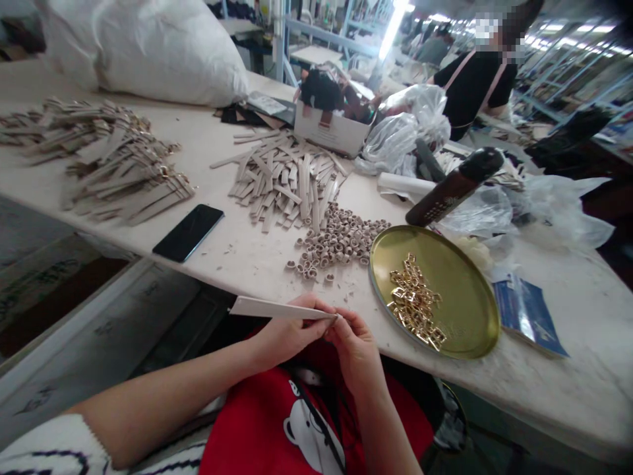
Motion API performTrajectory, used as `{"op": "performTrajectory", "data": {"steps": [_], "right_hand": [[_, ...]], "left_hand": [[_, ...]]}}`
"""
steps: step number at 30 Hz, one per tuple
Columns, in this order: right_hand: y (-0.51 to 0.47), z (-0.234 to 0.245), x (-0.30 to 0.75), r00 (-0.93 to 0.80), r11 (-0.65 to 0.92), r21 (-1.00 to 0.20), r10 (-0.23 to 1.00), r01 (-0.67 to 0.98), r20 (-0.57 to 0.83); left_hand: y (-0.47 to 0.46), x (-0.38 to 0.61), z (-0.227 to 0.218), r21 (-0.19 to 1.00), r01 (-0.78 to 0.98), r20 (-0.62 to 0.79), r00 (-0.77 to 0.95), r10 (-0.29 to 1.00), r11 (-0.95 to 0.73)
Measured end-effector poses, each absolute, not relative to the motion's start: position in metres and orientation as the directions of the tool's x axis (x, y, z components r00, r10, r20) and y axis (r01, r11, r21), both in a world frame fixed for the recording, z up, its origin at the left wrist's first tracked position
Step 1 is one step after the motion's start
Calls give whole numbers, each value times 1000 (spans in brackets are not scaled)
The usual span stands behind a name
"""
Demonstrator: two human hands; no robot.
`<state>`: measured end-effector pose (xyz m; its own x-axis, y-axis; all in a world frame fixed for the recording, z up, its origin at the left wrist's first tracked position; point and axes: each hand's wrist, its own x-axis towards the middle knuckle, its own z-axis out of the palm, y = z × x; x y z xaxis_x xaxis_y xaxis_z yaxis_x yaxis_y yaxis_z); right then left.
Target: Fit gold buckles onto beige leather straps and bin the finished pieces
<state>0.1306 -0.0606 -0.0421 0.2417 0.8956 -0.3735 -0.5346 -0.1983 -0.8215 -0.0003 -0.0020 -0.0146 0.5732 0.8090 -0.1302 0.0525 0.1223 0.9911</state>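
A beige strap [277, 309] lies across my left hand [297, 333], pinched near its right end between thumb and fingers. My right hand [352, 340] meets it there, its fingertips closed at the strap's tip; a small piece at that tip is too hidden to make out. Both hands are over my lap, just in front of the table edge. Beyond them lies a heap of small beige loops [341, 241]. To the right, a round gold-coloured tray [465, 303] holds a pile of gold metal buckles [413, 297].
Loose beige straps [281, 175] are heaped behind the loops, and straps with metal ends [119, 161] at the left. A black phone [188, 232] lies between. Farther back are a white sack [148, 49], a filled box [331, 130], a dark bottle [452, 188] and a person [477, 86].
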Motion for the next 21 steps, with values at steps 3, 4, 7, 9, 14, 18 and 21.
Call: {"op": "performTrajectory", "data": {"steps": [3, 4, 7, 9, 14, 18, 21], "right_hand": [[-62, -33, 144, 177, -197, -760, 908, -620, -380], [-63, -29, 149, 162, -201, -769, 916, -607, -367], [-68, -20, 158, 179, -205, -868, 933, -453, -313], [-71, -17, 156, 217, -194, -920, 936, -340, -277], [-76, -22, 135, 240, -199, -943, 934, -265, -264], [-66, -27, 164, 277, -131, -987, 956, 90, -101], [-48, -26, 221, 382, -194, -674, 913, 712, 141]], "left_hand": [[3, -13, -8, 898, 16, -280, 793, 542, 440], [5, -18, -4, 832, 37, -322, 845, 427, 554], [6, -26, 4, 724, 164, -384, 903, 194, 670], [1, -24, 6, 781, 264, -414, 898, 152, 565], [-16, -6, 2, 912, 275, -389, 819, 422, 306], [-13, -1, 0, 909, 225, -378, 802, 463, 352], [-6, -3, 0, 887, 222, -402, 802, 441, 405]]}}
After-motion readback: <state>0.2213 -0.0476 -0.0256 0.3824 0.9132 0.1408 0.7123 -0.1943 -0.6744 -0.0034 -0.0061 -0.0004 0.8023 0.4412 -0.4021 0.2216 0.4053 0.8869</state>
